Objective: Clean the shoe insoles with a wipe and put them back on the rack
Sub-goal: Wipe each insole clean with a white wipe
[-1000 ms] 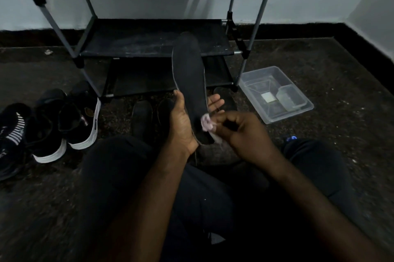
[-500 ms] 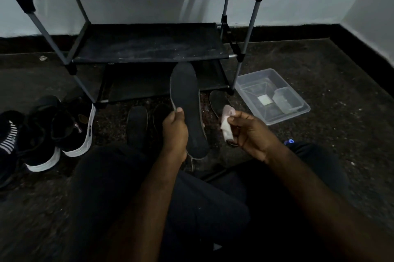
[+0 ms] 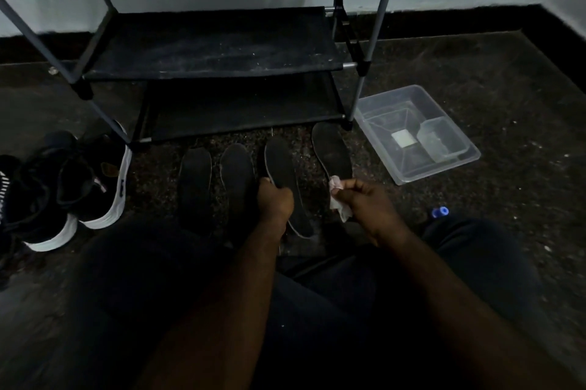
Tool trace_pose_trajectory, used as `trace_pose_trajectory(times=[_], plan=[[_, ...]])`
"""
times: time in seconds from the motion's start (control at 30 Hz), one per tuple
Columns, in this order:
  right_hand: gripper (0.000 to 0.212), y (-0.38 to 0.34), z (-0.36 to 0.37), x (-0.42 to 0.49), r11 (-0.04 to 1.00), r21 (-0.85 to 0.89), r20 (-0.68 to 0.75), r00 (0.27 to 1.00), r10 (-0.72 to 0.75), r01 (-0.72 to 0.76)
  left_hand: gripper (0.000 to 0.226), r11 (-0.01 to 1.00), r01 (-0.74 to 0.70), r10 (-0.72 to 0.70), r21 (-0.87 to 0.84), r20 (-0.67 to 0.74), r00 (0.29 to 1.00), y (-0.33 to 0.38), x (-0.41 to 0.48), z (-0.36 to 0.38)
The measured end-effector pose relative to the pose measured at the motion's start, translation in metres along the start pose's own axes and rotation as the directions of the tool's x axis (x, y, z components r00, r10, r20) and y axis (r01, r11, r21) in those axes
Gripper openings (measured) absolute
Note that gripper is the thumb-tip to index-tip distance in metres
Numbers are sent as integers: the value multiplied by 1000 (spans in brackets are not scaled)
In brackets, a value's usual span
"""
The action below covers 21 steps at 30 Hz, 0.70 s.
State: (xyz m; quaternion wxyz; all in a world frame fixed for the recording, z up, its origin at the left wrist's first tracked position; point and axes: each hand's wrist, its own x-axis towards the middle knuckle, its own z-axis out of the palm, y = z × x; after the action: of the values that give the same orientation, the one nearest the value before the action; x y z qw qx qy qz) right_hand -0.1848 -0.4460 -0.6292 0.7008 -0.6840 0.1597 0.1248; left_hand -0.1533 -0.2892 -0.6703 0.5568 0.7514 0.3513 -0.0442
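Watching the head cam feed remotely, quick notes bc I'm in a rush.

Biggest worry imo is a mixup. There are four black insoles in a row on the floor in front of the rack, and in this light they all look identical. The first insole and second insole lie flat w/ nothing to show if they're done or not, so it'd be easy to wipe one twice and skip another. The floor looks gritty too, so anything clean laid back down prob picks dirt right up. Same deal w/ the rack's middle shelf: it has pale dusty specks all over, so insoles put there get dirty again unless it's wiped first. Also the wipe is crumpled into a small wad, so it might be pretty spent and just smear stuff around.

Hands:
- **Left hand**: curled tight on the left edge of the third insole, roughly midway along. Toe points at the rack, heel end toward the lap. Can't tell if it's resting on the floor or lifted a bit.
- **Right hand**: pinches the wipe betw thumb and fingertips, right by the heel of the fourth insole. Touching it or just above, idk. The wipe isn't on the held insole rn.
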Motion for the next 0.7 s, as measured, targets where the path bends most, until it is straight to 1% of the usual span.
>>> trace_pose_trajectory(times=[0.1, 0.17, 0.23, 0.33, 0.4, 0.47, 0.53, 0.57, 0.7], plan=[[9, 4, 4, 5, 997, -46, 27, 998, -53, 54, 35, 991, -83, 86, 108, -27, 996, -1, 5, 2], [7, 4, 4, 5, 995, -51, 40, 996, -83, 85, 41, 987, -103, 107, 126, -33, 994, -1, 9, 3], [11, 4, 2, 6, 994, -48, 38, 994, -99, 101, 50, 984, -122, 130, 130, -50, 990, 0, 10, 3], [13, 6, 1, 6, 989, -77, 31, 992, -125, 127, 53, 972, -186, 199, 143, -81, 977, -2, 13, 3], [13, 11, 0, 8, 980, -134, 19, 990, -143, 144, 53, 966, -210, 228, 154, -107, 968, -5, 16, 2], [18, 18, 0, 12, 954, -257, 18, 987, -157, 156, 53, 964, -219, 239, 152, -134, 962, -7, 18, 1], [16, 26, -1, 17, 905, -391, 21, 985, -173, 167, 51, 960, -227, 253, 167, -156, 955, -8, 18, 0], [14, 28, -1, 19, 887, -429, 28, 984, -176, 171, 49, 958, -230, 258, 174, -162, 952, -8, 17, 0], [9, 27, -3, 20, 856, -483, 23, 980, -197, 184, 53, 951, -202, 240, 234, -148, 959, -5, 15, 1]])
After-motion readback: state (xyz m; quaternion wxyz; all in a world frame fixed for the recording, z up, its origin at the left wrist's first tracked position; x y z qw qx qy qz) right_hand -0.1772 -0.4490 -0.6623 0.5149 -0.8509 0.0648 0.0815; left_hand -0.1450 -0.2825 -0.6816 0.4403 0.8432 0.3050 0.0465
